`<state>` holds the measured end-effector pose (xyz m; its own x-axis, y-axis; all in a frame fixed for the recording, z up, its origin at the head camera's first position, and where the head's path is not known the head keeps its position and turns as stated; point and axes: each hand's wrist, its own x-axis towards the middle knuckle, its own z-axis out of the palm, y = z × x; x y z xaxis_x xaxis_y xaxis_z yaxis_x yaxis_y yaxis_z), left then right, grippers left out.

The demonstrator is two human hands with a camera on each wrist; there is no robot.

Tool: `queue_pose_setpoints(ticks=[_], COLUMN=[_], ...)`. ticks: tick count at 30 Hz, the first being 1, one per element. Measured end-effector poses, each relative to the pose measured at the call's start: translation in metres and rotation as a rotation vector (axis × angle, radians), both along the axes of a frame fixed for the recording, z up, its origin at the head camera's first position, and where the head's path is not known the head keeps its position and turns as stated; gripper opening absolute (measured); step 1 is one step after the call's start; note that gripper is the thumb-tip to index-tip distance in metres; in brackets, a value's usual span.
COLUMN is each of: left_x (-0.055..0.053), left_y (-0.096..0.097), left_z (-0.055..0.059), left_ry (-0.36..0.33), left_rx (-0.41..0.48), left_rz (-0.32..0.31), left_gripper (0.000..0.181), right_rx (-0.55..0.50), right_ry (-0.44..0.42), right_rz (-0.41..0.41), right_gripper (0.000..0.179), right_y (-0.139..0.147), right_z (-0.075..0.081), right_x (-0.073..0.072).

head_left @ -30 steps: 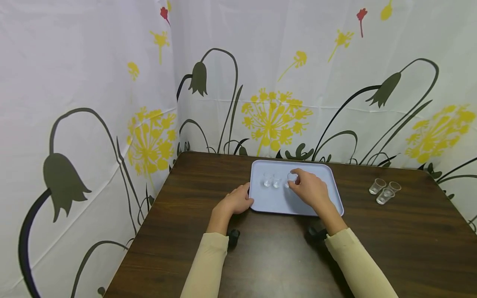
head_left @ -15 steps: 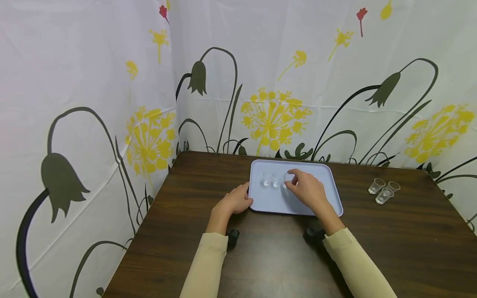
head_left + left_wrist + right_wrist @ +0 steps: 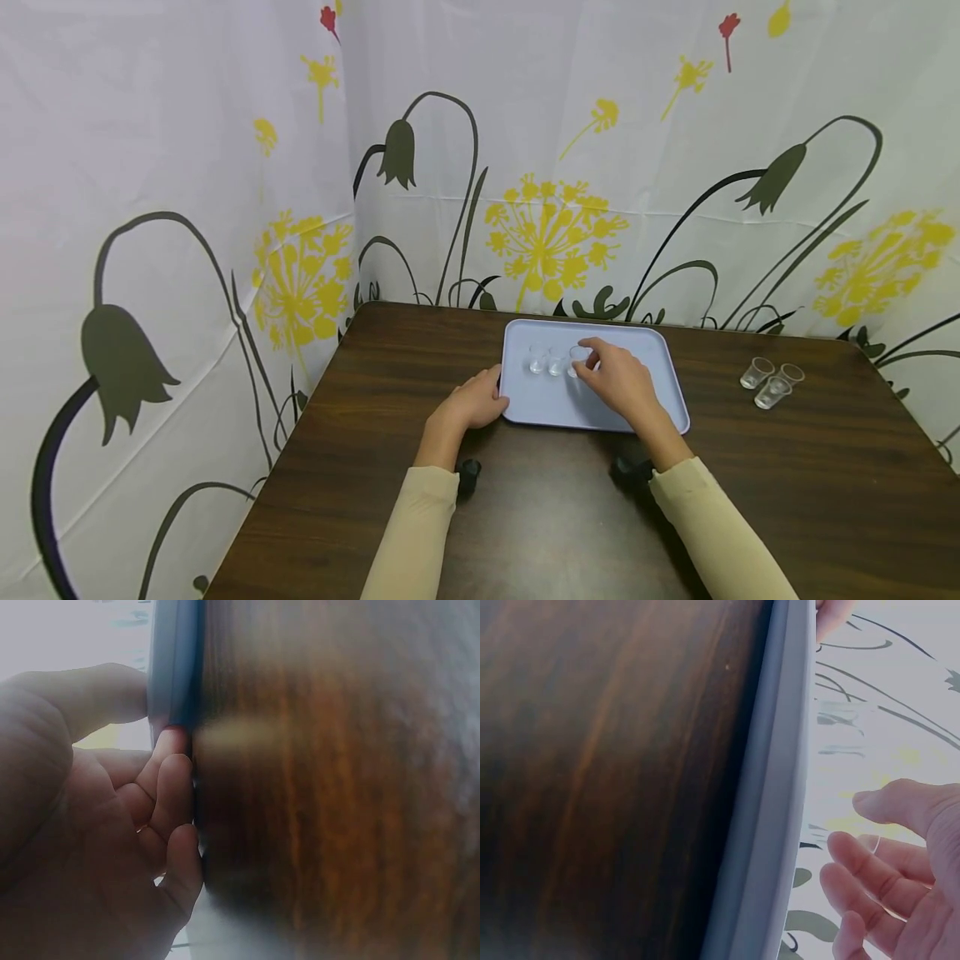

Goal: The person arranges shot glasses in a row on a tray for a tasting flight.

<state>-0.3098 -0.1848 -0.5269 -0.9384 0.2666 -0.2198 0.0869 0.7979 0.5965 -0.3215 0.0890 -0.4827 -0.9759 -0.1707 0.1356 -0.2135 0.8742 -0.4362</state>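
Note:
A pale blue tray (image 3: 555, 408) lies on the dark wooden table. My left hand (image 3: 472, 402) grips its left edge, and in the left wrist view the thumb is at the rim with a fingertip (image 3: 174, 739) against the tray's side. Two clear shot glasses, a left one (image 3: 537, 360) and a right one (image 3: 556, 362), stand upright on the tray. Just right of them is a third shot glass (image 3: 576, 357), which my right hand (image 3: 618, 382) holds between thumb and fingers; the hand partly hides it. In the right wrist view this glass is barely visible.
Several clear glasses, including a front one (image 3: 772, 392), stand close together on the table (image 3: 840, 483) to the right of the tray. A white flower-patterned curtain (image 3: 450, 50) hangs behind and left of the table.
My right hand has moved a little left with the third shot glass, closer to the other two, then stayed almost still. The left hand stays on the tray's edge.

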Motion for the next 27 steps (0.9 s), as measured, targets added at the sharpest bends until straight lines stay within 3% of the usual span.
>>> queue_pose_setpoints(ticks=[6,11,22,27], left_x=[-0.002,0.005,-0.002,0.005], left_y=[0.000,0.001,0.000,0.001], left_z=[-0.002,0.011,-0.001,0.009], left_ry=[0.008,0.005,0.000,0.012], left_rx=[-0.014,-0.016,0.018,-0.008], left_rz=[-0.011,-0.016,0.008,-0.007], left_gripper=[0.072,0.072,0.075,0.072], right_rx=[-0.010,-0.015,-0.041,-0.042], right_ry=[0.013,0.012,-0.028,-0.027], right_rz=[0.003,0.006,0.026,0.034], right_gripper=[0.048,0.050,0.055,0.048], right_y=[-0.001,-0.001,0.023,0.037], right_z=[-0.001,-0.001,0.004,0.012], right_x=[0.000,0.000,0.001,0.007])
